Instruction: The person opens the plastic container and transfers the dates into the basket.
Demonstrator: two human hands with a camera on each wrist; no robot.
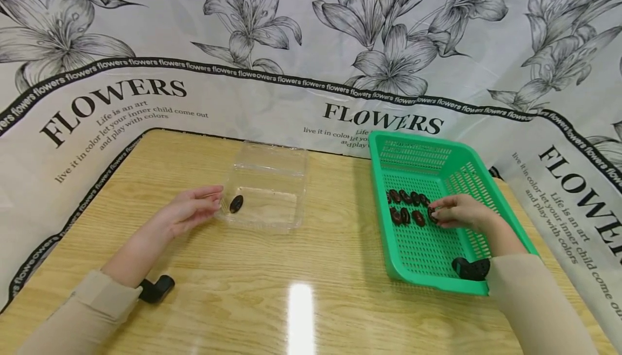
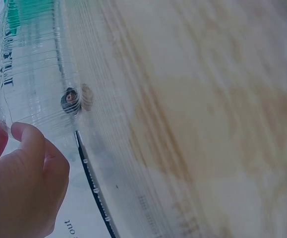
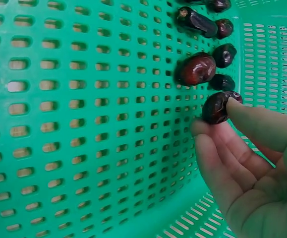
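In the head view, a clear plastic box [image 1: 272, 206] with its lid raised sits left of centre, one dark dried date [image 1: 236, 204] inside. My left hand [image 1: 194, 210] is at the box's left edge; in the left wrist view its thumb and forefinger [image 2: 29, 134] pinch the clear rim. Over on the right, my right hand [image 1: 464, 214] reaches into a green plastic basket [image 1: 427, 280]. Between thumb and fingers it pinches a wrinkled dark red date [image 3: 215, 107]. Several more dates [image 3: 198, 68] lie in two rows on the basket floor.
The wood-grain table [image 1: 330, 247] spans the space between box and basket. Behind rises a white cloth [image 1: 272, 101] printed with flowers and lettering. Black wrist devices [image 1: 157, 289] show at both sleeves, the right one over the basket's near corner.
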